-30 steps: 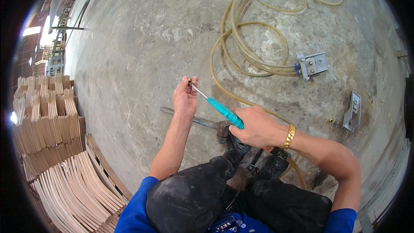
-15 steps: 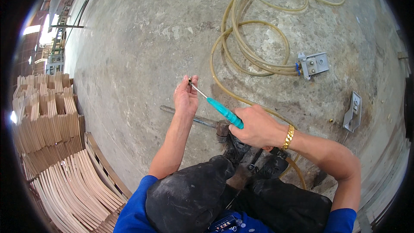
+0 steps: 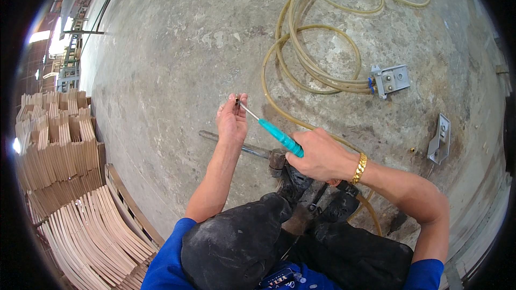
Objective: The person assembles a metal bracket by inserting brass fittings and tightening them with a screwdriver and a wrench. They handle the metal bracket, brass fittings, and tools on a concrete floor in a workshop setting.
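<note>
Carefully, a screwdriver (image 3: 280,138) points at a small metal fitting (image 3: 237,100) held up above the floor (image 3: 177,64).
The left hand (image 3: 232,123) pinches the fitting in its fingertips, while the right hand (image 3: 325,156) has its fingers wrapped around the screwdriver's teal handle; whether the tip touches is too small to tell. Doing this well likely calls for a firm pinch, a straight line and fingers clear of a slip. No container shows by the hands; the grey bracket (image 3: 398,79) to the right carries bolts (image 3: 389,87).
</note>
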Tool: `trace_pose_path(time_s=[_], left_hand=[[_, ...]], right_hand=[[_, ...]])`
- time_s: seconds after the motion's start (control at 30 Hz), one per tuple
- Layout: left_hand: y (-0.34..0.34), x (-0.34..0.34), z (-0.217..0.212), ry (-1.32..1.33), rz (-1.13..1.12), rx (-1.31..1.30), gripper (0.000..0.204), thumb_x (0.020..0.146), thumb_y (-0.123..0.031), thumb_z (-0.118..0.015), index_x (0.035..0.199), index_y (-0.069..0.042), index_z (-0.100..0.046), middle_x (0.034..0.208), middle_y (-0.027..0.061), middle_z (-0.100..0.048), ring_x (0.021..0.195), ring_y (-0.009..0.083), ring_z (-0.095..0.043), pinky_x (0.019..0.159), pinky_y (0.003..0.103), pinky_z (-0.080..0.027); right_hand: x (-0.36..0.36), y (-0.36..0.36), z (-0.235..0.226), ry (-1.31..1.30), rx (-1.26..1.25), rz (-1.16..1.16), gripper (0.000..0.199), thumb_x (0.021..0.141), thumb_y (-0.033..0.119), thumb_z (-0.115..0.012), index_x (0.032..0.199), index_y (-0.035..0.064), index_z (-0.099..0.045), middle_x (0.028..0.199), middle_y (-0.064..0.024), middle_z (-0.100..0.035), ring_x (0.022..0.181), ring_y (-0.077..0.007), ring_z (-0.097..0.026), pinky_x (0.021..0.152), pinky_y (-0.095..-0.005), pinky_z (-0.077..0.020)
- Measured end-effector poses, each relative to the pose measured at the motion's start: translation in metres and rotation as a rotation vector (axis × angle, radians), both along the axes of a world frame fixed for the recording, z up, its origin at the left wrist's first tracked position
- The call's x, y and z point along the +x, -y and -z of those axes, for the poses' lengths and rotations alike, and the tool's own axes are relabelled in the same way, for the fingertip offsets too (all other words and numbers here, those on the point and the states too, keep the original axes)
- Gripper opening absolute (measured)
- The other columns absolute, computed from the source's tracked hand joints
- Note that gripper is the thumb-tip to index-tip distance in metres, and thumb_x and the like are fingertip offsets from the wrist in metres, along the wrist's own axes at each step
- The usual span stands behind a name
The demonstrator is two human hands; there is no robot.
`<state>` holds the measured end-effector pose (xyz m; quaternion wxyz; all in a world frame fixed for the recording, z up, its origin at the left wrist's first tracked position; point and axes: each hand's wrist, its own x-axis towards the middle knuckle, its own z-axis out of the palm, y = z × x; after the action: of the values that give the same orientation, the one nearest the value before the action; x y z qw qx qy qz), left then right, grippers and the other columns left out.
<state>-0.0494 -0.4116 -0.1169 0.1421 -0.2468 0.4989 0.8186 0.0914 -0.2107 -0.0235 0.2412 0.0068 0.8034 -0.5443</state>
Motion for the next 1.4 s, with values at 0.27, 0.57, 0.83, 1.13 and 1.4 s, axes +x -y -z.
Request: trace_pose_path(time_s=[0.27, 0.57, 0.83, 1.13, 1.4], left_hand=[[0.003, 0.0, -0.001, -0.023, 0.019, -0.001, 0.013, 0.092, -0.006, -0.058, 0.09, -0.001, -0.047, 0.093, 0.0167, -0.064, 0.088, 0.0251, -0.067, 0.076, 0.03, -0.059], [0.002, 0.002, -0.002, -0.021, 0.059, -0.023, 0.011, 0.094, -0.009, -0.056, 0.092, 0.0, -0.048, 0.095, 0.0176, -0.064, 0.087, 0.0227, -0.067, 0.074, 0.027, -0.058], [-0.003, 0.004, -0.003, -0.049, 0.072, -0.021, 0.011, 0.095, -0.009, -0.054, 0.093, 0.001, -0.049, 0.096, 0.0181, -0.064, 0.086, 0.0227, -0.066, 0.076, 0.028, -0.057], [0.002, 0.005, -0.008, -0.287, 0.139, 0.008, 0.009, 0.094, -0.008, -0.055, 0.091, 0.0, -0.051, 0.098, 0.0189, -0.064, 0.087, 0.0234, -0.067, 0.076, 0.029, -0.058], [0.006, 0.003, -0.007, -0.289, 0.15, 0.086, 0.011, 0.094, -0.009, -0.055, 0.087, 0.0, -0.053, 0.096, 0.019, -0.065, 0.087, 0.0225, -0.067, 0.075, 0.027, -0.058]], right_hand=[[0.001, 0.001, 0.002, 0.02, -0.013, 0.014, 0.031, 0.081, 0.025, -0.058, 0.073, -0.0041, -0.054, 0.065, -0.0246, -0.055, 0.065, -0.0431, -0.058, 0.063, -0.0477, -0.0449], [0.0, -0.001, 0.002, -0.015, -0.001, 0.032, 0.029, 0.079, 0.022, -0.055, 0.071, -0.0057, -0.057, 0.064, -0.0287, -0.057, 0.068, -0.0453, -0.061, 0.067, -0.0484, -0.0488], [-0.003, -0.002, 0.0, 0.032, 0.014, 0.024, 0.029, 0.079, 0.023, -0.056, 0.072, -0.0056, -0.057, 0.067, -0.0282, -0.058, 0.072, -0.0452, -0.061, 0.069, -0.0485, -0.0481], [-0.006, -0.007, -0.001, 0.108, -0.103, 0.051, 0.032, 0.077, 0.025, -0.058, 0.066, -0.0047, -0.053, 0.058, -0.0237, -0.056, 0.059, -0.0407, -0.059, 0.063, -0.0456, -0.0476], [-0.004, -0.007, 0.007, 0.151, -0.134, 0.053, 0.032, 0.077, 0.026, -0.06, 0.066, -0.0041, -0.053, 0.058, -0.0232, -0.056, 0.059, -0.0396, -0.06, 0.062, -0.0447, -0.0477]])
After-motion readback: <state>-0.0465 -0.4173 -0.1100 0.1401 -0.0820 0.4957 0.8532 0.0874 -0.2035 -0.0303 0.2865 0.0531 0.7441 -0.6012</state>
